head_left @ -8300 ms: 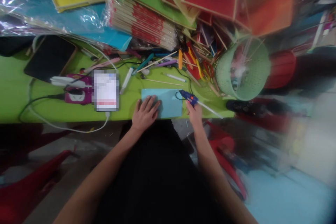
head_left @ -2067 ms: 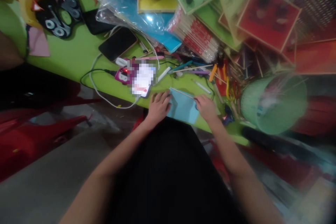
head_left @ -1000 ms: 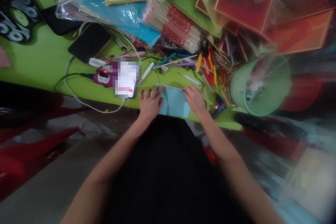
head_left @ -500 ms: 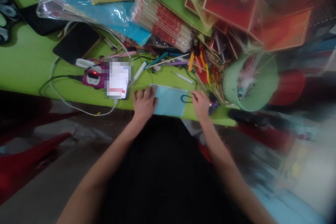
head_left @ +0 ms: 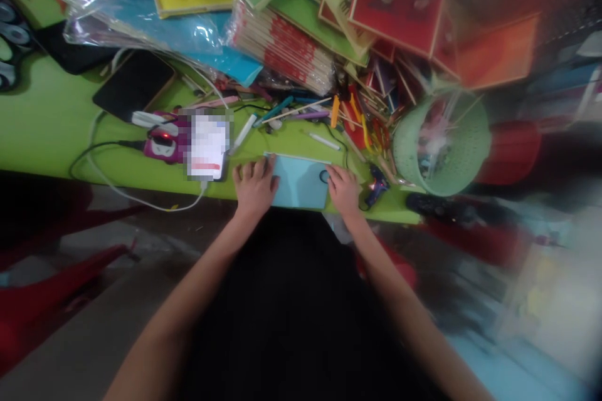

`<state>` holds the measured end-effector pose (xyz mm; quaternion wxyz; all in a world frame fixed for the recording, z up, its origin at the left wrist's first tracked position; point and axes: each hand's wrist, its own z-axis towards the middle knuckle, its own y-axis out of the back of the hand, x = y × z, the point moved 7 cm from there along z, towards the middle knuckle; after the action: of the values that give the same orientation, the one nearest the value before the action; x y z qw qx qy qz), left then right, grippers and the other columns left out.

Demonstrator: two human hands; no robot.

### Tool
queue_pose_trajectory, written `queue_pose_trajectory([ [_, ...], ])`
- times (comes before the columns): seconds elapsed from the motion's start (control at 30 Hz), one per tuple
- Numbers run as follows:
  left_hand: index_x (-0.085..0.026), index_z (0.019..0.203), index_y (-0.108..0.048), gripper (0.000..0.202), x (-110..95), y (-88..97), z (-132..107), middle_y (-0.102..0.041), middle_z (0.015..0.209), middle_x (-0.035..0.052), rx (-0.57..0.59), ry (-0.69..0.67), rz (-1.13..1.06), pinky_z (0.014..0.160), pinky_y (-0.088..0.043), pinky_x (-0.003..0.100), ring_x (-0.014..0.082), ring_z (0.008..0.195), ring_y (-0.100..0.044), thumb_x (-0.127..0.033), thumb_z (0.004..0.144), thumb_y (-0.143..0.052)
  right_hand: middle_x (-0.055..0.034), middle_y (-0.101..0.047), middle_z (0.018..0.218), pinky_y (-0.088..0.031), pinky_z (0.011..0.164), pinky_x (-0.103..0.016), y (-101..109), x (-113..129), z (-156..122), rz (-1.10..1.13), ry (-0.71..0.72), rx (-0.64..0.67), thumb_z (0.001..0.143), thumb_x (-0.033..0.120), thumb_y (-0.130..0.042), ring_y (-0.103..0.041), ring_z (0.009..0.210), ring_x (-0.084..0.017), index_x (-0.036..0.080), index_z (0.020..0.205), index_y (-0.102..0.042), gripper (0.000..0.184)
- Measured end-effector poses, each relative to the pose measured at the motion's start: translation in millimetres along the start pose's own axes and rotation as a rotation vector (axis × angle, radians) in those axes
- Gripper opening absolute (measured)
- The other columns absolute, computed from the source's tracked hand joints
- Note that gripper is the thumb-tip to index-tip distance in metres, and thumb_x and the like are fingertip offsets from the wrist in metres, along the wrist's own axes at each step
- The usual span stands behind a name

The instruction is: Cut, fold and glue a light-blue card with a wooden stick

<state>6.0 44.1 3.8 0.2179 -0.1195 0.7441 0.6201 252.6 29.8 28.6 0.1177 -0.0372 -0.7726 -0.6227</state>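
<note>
A light blue rectangular sheet (head_left: 300,185) lies on the green tabletop in front of me, with a thin pale strip (head_left: 301,158) along its far edge. My left hand (head_left: 255,187) rests at the sheet's left edge, fingers spread and palm down. At the right edge lies my right hand (head_left: 344,191), its fingertips on the far right corner. A small black loop (head_left: 323,175), seemingly cord, shows beside those fingers and is partly covered by them. Just right of this hand is a dark glue gun (head_left: 377,185) with a small light on it.
A lit phone (head_left: 207,147) and a purple power strip (head_left: 162,145) stand to the left with cables. Pens, sticks and cutters (head_left: 364,125) crowd the far side. A green basket (head_left: 442,144) stands right. Bagged sticks (head_left: 282,47) and coloured panels (head_left: 399,0) are piled behind.
My right hand has moved left, from beside the sheet onto its far right corner, covering part of the black loop. My left hand stays at the left edge. The view has shifted slightly.
</note>
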Motion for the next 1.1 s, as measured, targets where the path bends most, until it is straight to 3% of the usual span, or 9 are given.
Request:
queue_pose_trajectory([
  [0.23,-0.024,0.161,-0.041,0.061,-1.8,-1.4,0.4,-0.055,0.152,0.0165,0.068,0.023,0.053,0.119,-0.025,0.067,0.0420,0.134,-0.048,-0.040,0.102,-0.044,-0.0130,-0.066,0.136,-0.046,0.103,-0.045,-1.2,-2.5,0.8,-0.007,0.012,-0.044,0.105,0.028,-0.043,-0.059,0.119,-0.029,0.021,0.145,-0.062,0.045],
  [1.1,-0.024,0.160,-0.044,0.058,-1.7,-3.6,0.4,-0.058,0.151,0.0145,0.049,0.013,0.093,0.120,-0.027,0.066,0.0392,0.131,-0.051,-0.040,0.104,-0.041,-0.0158,-0.065,0.136,-0.043,0.102,-0.046,-3.8,-0.8,9.6,-0.080,0.049,0.003,0.103,0.026,-0.047,-0.055,0.122,-0.031,0.016,0.143,-0.063,0.045],
])
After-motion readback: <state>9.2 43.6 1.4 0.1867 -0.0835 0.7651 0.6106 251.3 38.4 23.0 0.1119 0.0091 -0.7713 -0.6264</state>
